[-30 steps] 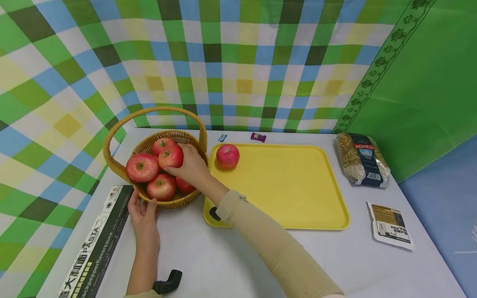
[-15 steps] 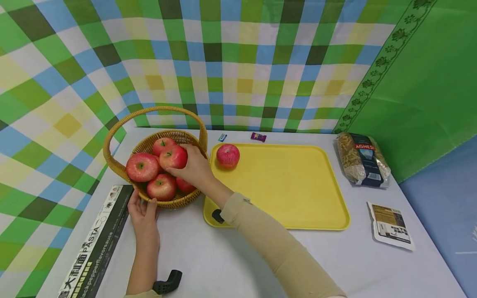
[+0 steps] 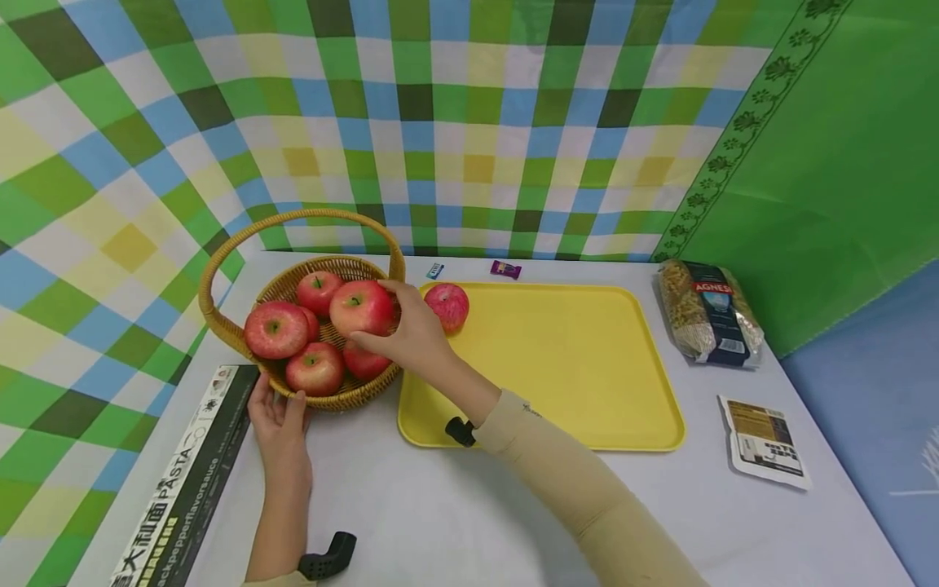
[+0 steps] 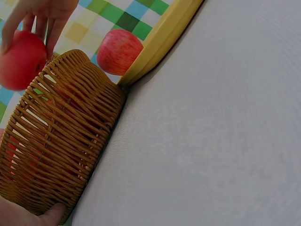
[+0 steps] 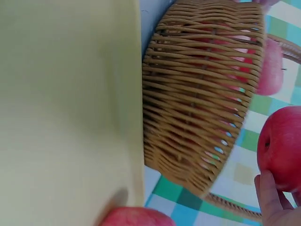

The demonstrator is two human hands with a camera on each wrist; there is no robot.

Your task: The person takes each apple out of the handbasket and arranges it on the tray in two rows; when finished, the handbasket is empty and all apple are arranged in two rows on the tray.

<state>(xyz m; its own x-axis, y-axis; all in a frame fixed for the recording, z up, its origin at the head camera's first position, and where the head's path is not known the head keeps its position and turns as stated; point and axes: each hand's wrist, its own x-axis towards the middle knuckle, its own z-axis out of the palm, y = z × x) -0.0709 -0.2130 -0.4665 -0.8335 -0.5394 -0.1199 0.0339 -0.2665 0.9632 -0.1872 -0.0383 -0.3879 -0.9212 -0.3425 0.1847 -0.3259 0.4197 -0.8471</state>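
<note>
My right hand [image 3: 418, 330] grips a red apple [image 3: 362, 307] by its right side, thumb below and fingers behind. This apple hangs over the wicker basket [image 3: 352, 398], clear of its rim in the left wrist view. Several more apples lie in the basket, among them a large one [image 3: 275, 329] at the left and one [image 3: 315, 368] at the near side. My left hand [image 3: 282, 428] holds the basket's near wall low down, its thumb [image 4: 54, 214] against the weave; its other fingertips are partly hidden. Another apple [image 3: 447, 306] sits on the yellow tray [image 3: 557, 367], in the far left corner.
A long black pasta box [image 3: 198, 473] lies left of my left forearm. Two small wrapped sweets, one purple [image 3: 506, 269], lie behind the tray. At the right are a bag of pasta [image 3: 710, 314] and a flat pouch [image 3: 764, 443]. The basket's tall handle [image 3: 308, 214] arches over its far side.
My right hand has lifted the apple from among the others and moved it right and upward, toward the basket's tray side. My left hand stays on the basket.
</note>
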